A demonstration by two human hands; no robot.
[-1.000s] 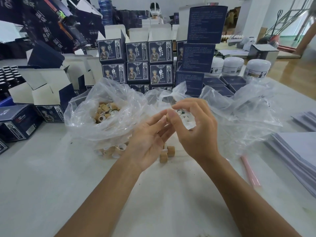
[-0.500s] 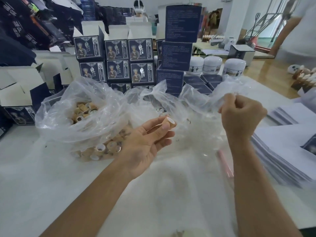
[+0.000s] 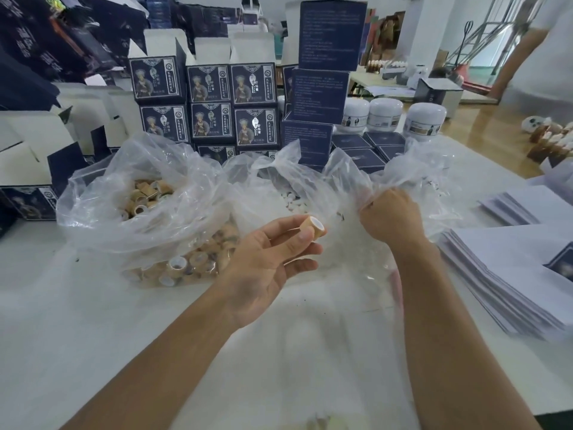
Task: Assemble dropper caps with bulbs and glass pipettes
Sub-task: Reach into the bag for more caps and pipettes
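Observation:
My left hand (image 3: 269,262) is palm up at the centre and pinches a tan dropper cap (image 3: 313,228) with a white inside between thumb and forefinger. My right hand (image 3: 391,217) is a fist gripping the edge of a clear plastic bag (image 3: 412,181) on the right; what lies in that bag is hard to make out. A second clear bag (image 3: 145,193) on the left holds several tan caps (image 3: 148,193). Small white bulbs (image 3: 291,201) lie in the plastic between the two bags.
Stacked dark blue product boxes (image 3: 210,103) stand behind the bags, with white jars (image 3: 426,121) to their right. A pile of white sheets (image 3: 511,274) lies at the right on the white table (image 3: 93,321). Open cartons (image 3: 34,150) crowd the left. A person stands at the far right.
Both hands were together at the cap one second ago. My right hand then moved right and took hold of the right bag's edge; my left hand keeps the cap.

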